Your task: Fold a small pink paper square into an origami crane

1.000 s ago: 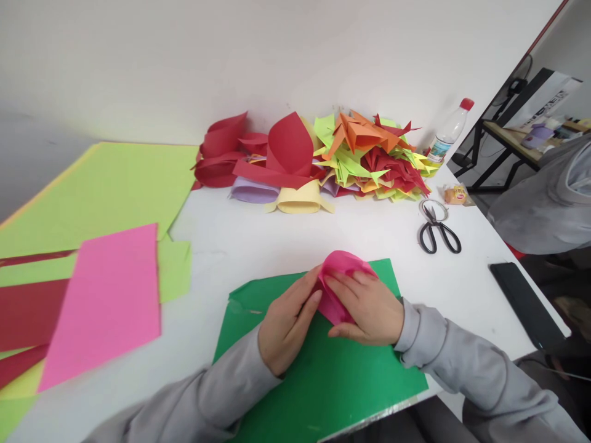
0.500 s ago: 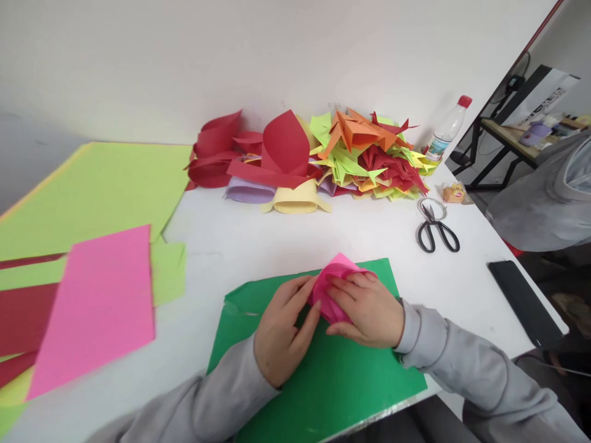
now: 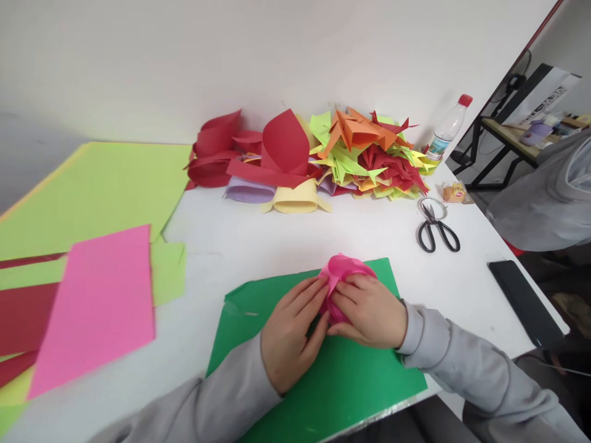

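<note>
From where I stand, the person's left hand [image 3: 293, 338] has its fingers bent onto the left edge of a curled, bright-pink piece of paper [image 3: 347, 266], while the right hand [image 3: 369, 311] is closed over the paper's near right side, fingers curved and thumb tucked low. Gripped from both sides, the paper probably can't spring flat. It sits between the two hands, over the far part of a flat, green rectangular board [image 3: 360, 384], which likely gives them a firm surface on the white desk [image 3: 258, 237].

Well to the left of the left hand, a flat, pink paper sheet [image 3: 92, 301] overlaps red and lime-green ones, perhaps kept there within reach. Beyond both hands, a heap of folded, multicoloured paper shapes [image 3: 353, 157] lies against the wall, seemingly out of their way. Black-handled metal scissors [image 3: 428, 237] rest beyond the right hand, to its right.
</note>
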{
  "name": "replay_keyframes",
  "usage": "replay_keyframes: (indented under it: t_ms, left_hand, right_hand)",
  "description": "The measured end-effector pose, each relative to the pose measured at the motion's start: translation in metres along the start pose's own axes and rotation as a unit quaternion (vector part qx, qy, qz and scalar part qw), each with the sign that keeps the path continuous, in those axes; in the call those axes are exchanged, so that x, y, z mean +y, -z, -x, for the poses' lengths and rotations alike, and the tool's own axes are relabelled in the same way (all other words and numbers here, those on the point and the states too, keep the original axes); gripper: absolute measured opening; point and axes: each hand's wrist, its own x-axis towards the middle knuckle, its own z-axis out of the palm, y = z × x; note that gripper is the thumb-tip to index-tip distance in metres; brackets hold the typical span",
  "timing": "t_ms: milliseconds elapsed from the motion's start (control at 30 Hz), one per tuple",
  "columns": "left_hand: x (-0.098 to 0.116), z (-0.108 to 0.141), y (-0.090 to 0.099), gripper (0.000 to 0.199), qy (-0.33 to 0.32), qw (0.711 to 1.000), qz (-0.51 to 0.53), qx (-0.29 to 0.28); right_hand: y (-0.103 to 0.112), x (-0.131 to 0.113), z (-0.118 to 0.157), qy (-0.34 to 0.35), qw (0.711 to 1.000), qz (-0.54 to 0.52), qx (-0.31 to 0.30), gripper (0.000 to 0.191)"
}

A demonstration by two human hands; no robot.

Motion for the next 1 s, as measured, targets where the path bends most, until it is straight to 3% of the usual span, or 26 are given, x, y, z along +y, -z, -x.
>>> replay_keyframes:
  t_ms: [433, 767, 1000]
  left_hand:
    - [-0.0054, 0.0017, -0.0051, 0.044, -0.012, 0.996, -0.063, -0.061]
    - [-0.0020, -0.0008, -0.0003, 0.038, -0.002, 0.989, -0.121, -0.084]
    - [-0.0017, -0.0055, 0.0032, 0.037, -0.012, 0.991, -0.105, -0.087]
  right_hand:
    - [0.0001, -0.0003, 0.0014, 0.049, 0.991, 0.011, 0.124, 0.035]
    - [0.0043, -0.0010, 0.0001, 0.051, 0.986, 0.024, 0.160, 0.034]
    - [0.0040, -0.0018, 0.0006, 0.032, 0.989, 0.045, 0.138, 0.029]
